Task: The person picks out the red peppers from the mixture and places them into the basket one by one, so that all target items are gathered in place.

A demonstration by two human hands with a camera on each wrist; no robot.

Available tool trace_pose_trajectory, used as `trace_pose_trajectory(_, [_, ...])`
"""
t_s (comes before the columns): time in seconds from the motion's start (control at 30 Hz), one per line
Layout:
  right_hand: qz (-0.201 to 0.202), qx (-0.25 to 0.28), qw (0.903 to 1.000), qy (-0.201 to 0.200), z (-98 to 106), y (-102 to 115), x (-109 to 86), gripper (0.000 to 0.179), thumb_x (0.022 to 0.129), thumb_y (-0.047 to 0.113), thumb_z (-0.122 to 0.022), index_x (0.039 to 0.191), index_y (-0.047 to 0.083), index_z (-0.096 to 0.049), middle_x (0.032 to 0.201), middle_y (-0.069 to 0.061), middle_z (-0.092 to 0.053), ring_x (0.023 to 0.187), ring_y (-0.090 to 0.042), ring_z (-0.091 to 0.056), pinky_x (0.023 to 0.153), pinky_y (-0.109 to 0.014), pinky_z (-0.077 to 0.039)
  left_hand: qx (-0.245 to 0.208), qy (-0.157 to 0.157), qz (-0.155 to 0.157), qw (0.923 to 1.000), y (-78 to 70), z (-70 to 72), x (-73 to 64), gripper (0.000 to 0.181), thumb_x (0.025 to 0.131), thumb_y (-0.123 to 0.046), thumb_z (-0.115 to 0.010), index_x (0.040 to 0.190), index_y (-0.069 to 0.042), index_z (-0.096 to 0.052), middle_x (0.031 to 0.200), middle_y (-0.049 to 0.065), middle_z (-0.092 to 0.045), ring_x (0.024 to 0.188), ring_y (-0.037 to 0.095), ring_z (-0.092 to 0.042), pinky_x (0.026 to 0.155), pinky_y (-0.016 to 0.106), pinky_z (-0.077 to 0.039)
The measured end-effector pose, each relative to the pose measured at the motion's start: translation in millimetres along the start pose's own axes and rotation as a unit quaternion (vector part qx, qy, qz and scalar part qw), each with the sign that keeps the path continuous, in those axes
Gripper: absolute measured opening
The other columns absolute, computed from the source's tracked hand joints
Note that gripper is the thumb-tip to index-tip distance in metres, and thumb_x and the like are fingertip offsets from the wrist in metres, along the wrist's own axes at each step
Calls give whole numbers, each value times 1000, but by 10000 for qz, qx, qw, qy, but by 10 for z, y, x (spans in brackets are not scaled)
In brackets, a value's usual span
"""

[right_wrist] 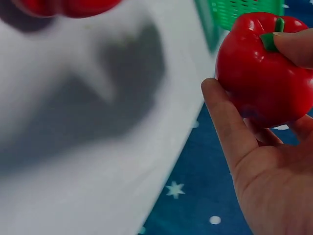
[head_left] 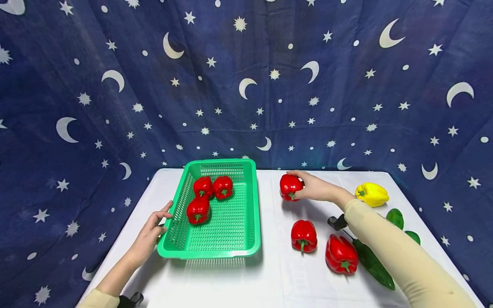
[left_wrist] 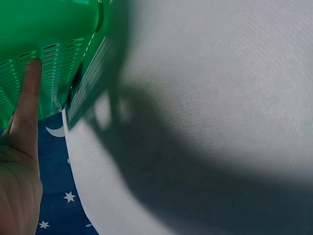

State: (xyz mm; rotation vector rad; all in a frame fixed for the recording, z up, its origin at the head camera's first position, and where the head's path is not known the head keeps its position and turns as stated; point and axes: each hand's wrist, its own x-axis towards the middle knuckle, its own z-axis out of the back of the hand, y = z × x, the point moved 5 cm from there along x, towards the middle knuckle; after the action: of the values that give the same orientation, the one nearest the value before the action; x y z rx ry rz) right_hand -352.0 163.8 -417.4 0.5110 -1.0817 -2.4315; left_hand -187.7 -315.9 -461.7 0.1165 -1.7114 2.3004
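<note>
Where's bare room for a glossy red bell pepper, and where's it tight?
Free: the right half of the green perforated plastic basket, beside its three red bell peppers; the white table between basket and the two resting red bell peppers, and in front of the basket. Crowded: around the cream sleeve, by the yellow bell pepper and long dark-green vegetable.

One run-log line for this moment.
left hand: touching green basket; right hand: holding red pepper; in basket: three red peppers; on table: two red peppers, yellow pepper, green vegetables
</note>
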Motion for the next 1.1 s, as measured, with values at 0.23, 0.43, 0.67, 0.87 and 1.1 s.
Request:
trace_pose_trajectory(0.23, [156,107,9998,7,149,300,1,88,80,15,-77,157,16,-34,146,-16,-43,129,-36,-46,94,-48,-52,22,-44,1,10000,13,10,-10,29,94,10,-34,122,5,-41,166,24,-18,144,-7,-21,85,23,-49])
trace_pose_trajectory(0.43, [373,110,9992,63,134,567,63,85,82,17,-75,157,20,-35,146,-12,-46,128,-33,-48,95,-47,-51,17,-47,25,10000,46,10,-9,28,95,10,-34,122,6,-40,167,22,-18,149,3,-15,92,18,-42])
trace_pose_trajectory(0.67, [523,285,9978,275,11,816,136,85,81,16,-76,156,24,-37,142,-8,-48,126,-31,-50,92,-44,-53,-82,-68,-46,9999,63,-5,-3,30,92,12,-33,121,7,-39,167,24,-16,145,-6,-17,97,14,-36])
trace_pose_trajectory(0.87, [650,574,9950,492,-112,985,190,83,82,13,-74,155,26,-37,140,-4,-50,124,-27,-53,92,-42,-53,-128,-94,8,9999,77,-17,1,30,92,11,-33,121,7,-39,167,23,-16,145,-5,-17,99,14,-32])
trace_pose_trajectory(1.1, [861,632,9924,618,-235,1119,269,82,82,12,-73,155,25,-38,138,-4,-52,123,-25,-54,92,-41,-53,-106,-113,33,9999,83,-12,8,30,92,10,-33,121,7,-39,168,21,-16,155,31,-5,102,12,-26])
